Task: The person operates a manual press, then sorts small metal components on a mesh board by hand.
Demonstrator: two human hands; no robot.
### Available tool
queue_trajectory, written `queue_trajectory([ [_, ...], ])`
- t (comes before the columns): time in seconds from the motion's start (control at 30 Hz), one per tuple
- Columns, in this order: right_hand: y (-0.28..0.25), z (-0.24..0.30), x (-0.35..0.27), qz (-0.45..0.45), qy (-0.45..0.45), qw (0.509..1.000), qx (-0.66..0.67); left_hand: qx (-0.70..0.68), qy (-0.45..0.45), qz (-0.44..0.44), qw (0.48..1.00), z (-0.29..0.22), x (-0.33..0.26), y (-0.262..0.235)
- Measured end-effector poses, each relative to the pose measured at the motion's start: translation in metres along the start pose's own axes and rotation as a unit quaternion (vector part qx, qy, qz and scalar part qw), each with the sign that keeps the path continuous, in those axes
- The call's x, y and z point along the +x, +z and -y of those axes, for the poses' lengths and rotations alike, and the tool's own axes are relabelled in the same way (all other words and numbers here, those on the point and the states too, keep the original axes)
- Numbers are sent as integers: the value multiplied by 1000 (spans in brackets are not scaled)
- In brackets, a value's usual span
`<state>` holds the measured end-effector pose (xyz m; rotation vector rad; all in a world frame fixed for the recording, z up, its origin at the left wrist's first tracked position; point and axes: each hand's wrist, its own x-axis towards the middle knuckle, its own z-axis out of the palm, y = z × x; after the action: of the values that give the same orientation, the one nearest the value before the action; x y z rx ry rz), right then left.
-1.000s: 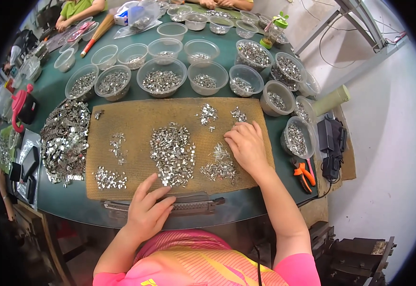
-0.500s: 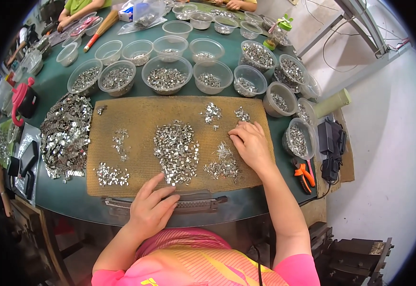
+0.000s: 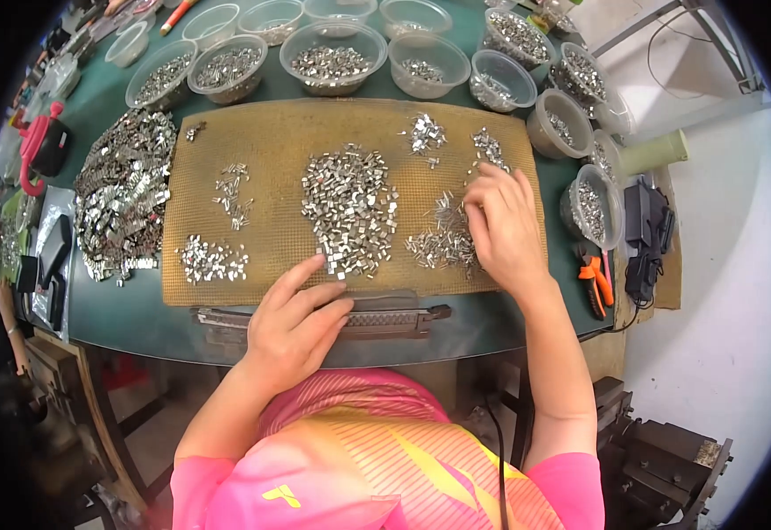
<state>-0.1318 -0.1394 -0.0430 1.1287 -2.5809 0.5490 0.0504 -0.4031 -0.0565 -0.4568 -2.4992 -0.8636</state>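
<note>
A tan textured mat (image 3: 271, 159) lies on the green table, with several heaps of small silvery metal pieces on it. My left hand (image 3: 297, 322) rests palm down at the mat's near edge, fingers spread, its fingertips beside the big central heap (image 3: 350, 208). My right hand (image 3: 509, 225) is at the mat's right side, between a small heap (image 3: 488, 146) and a pile of thin pieces (image 3: 443, 243). Its fingers are curled, with thumb and index close together; whatever they pinch is too small to make out. Under my left hand lies a dark metal strip (image 3: 377, 322).
Clear plastic bowls (image 3: 332, 66) of metal pieces curve around the mat's far and right sides. A large heap of shiny pieces (image 3: 125, 194) lies left of the mat. Orange-handled pliers (image 3: 594, 284) and a black power adapter (image 3: 646, 216) lie at right.
The whole view has shifted, so the mat sits higher in the picture. My right fingers have drawn together beside the small far-right heap, which now reaches toward them. My left hand has hardly moved.
</note>
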Motion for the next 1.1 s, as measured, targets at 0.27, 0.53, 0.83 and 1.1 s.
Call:
queue_trajectory([
  [0.27, -23, 89, -52, 105, -54, 987, 109, -28, -9, 9, 1000, 4, -6, -1],
  [0.53, -15, 105, -62, 87, -78, 993, 33, -38, -12, 8, 999, 4, -9, -1],
  [0.83, -33, 79, -69, 34, 26, 996, 84, -27, 6, -5, 1000, 6, -2, 0],
  [1.1, -44, -12, -103, -131, 308, 924, 185, -76, -27, 25, 996, -2, 3, -9],
])
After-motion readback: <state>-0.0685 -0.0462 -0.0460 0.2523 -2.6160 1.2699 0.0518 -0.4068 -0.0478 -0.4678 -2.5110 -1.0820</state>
